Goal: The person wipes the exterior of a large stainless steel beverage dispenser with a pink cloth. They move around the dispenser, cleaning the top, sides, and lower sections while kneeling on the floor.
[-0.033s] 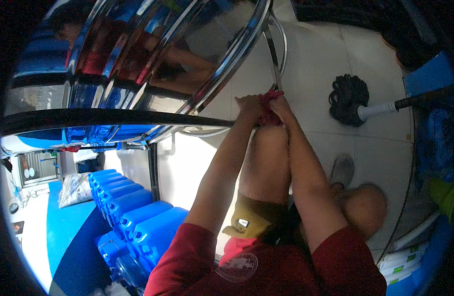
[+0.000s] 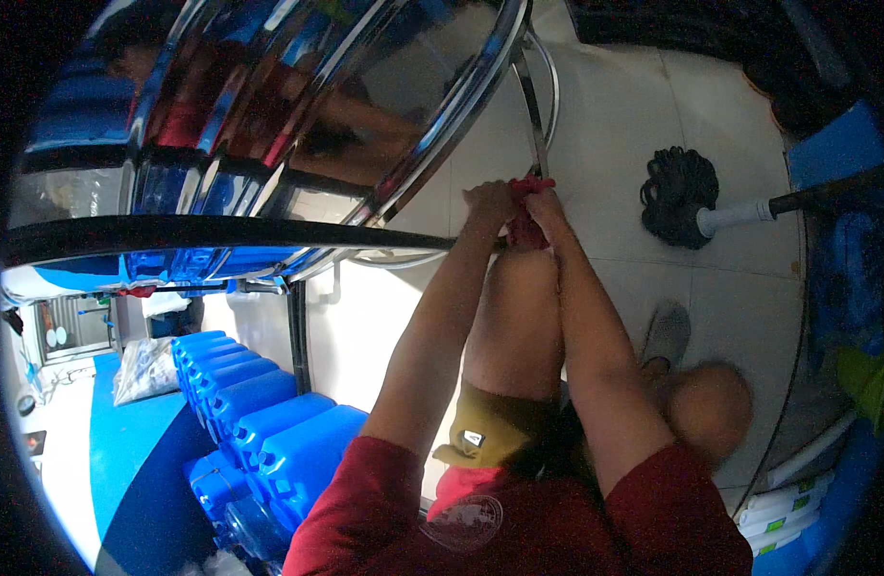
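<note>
A bunched red cloth (image 2: 527,228) is between my two hands, just above my bent knee. My left hand (image 2: 490,203) is closed on its left side, near the end of a black metal bar (image 2: 269,227). On the cloth's right side my right hand (image 2: 545,207) is closed as well, its fingers partly hidden. Behind the cloth rises a thin metal leg (image 2: 533,110) of the stand. A large, shiny ribbed steel tank (image 2: 365,115) stands at the upper left and mirrors my arms and red shirt.
Several blue jerrycans (image 2: 308,451) stand in rows at the lower left, with a clear plastic bag (image 2: 146,370) behind them. On the tiled floor to the right lies a black mop head (image 2: 680,192) with a white-and-black handle. White wrapped packs (image 2: 783,523) are stacked at the lower right.
The cloth's folds and both hands have shifted very slightly. My hands stay closed on the cloth at the same place.
</note>
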The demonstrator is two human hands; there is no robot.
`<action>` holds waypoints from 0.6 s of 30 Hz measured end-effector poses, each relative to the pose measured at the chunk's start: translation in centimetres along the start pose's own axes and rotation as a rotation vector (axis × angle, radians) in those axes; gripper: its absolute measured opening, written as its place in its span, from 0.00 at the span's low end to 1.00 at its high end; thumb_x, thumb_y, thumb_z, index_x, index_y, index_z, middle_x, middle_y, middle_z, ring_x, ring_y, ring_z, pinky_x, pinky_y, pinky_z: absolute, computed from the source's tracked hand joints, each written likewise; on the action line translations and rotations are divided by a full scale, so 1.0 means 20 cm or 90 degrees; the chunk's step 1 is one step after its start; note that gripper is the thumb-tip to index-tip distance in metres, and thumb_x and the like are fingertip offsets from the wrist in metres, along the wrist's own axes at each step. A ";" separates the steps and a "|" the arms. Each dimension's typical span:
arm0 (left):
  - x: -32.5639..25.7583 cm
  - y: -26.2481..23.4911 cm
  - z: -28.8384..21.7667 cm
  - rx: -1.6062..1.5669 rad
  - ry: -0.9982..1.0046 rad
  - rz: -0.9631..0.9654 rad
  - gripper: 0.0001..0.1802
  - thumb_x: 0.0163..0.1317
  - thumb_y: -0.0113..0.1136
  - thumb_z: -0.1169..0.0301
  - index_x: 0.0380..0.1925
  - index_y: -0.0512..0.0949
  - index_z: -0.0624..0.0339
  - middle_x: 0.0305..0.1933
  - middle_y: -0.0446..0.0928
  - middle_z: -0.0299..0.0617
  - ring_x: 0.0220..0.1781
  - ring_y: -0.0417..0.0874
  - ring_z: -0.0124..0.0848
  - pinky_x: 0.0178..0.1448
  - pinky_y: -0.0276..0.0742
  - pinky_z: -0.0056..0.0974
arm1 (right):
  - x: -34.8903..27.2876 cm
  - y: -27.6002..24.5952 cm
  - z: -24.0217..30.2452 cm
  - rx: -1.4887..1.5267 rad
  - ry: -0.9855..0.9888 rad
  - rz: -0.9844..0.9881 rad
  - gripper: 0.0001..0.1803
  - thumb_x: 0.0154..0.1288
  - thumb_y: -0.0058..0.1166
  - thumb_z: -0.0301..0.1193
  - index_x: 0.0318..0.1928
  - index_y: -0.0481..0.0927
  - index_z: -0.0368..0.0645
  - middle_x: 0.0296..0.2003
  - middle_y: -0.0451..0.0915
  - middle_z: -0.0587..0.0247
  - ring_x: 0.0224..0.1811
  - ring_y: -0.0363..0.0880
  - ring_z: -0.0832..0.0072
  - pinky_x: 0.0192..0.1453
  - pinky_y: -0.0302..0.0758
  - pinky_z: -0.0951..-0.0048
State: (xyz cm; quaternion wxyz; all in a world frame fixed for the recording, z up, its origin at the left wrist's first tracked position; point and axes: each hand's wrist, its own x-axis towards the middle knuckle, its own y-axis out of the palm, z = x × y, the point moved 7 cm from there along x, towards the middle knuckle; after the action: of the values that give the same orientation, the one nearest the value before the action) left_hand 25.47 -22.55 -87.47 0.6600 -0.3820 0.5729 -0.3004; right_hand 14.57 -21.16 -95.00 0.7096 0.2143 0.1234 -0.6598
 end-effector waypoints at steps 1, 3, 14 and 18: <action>0.03 -0.04 -0.06 -0.005 0.047 -0.018 0.21 0.56 0.64 0.59 0.49 0.82 0.55 0.50 0.83 0.47 0.58 0.81 0.46 0.68 0.64 0.59 | -0.02 0.00 0.01 0.173 -0.006 -0.055 0.13 0.68 0.50 0.36 0.43 0.80 0.41 0.40 0.81 0.61 0.39 0.79 0.70 0.42 0.76 0.66; 0.05 -0.08 -0.15 -0.036 0.135 -0.057 0.21 0.56 0.64 0.59 0.48 0.82 0.57 0.49 0.83 0.48 0.56 0.82 0.46 0.63 0.72 0.54 | -0.05 0.02 0.00 0.437 0.033 -0.092 0.12 0.67 0.51 0.35 0.44 0.80 0.41 0.39 0.81 0.62 0.37 0.78 0.71 0.41 0.75 0.67; -0.12 -0.24 -0.18 -0.241 0.081 -0.217 0.19 0.62 0.54 0.58 0.44 0.81 0.59 0.43 0.82 0.57 0.48 0.83 0.53 0.53 0.78 0.53 | -0.17 -0.28 0.41 0.292 -0.153 -0.193 0.14 0.71 0.51 0.36 0.45 0.79 0.38 0.41 0.82 0.59 0.38 0.80 0.71 0.39 0.77 0.66; -0.29 -0.47 -0.16 -0.408 0.122 -0.342 0.18 0.62 0.57 0.57 0.42 0.82 0.59 0.48 0.81 0.58 0.48 0.83 0.54 0.53 0.77 0.54 | -0.18 -0.31 0.71 0.281 -0.273 -0.174 0.19 0.72 0.51 0.38 0.53 0.78 0.36 0.45 0.81 0.61 0.46 0.77 0.73 0.52 0.73 0.69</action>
State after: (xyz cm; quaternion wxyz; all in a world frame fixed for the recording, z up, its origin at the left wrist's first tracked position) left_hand 21.66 -23.23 -76.54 0.3496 -0.6738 0.5764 -0.3026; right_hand 6.55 -24.91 -81.75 0.5608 0.2004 -0.1469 -0.7898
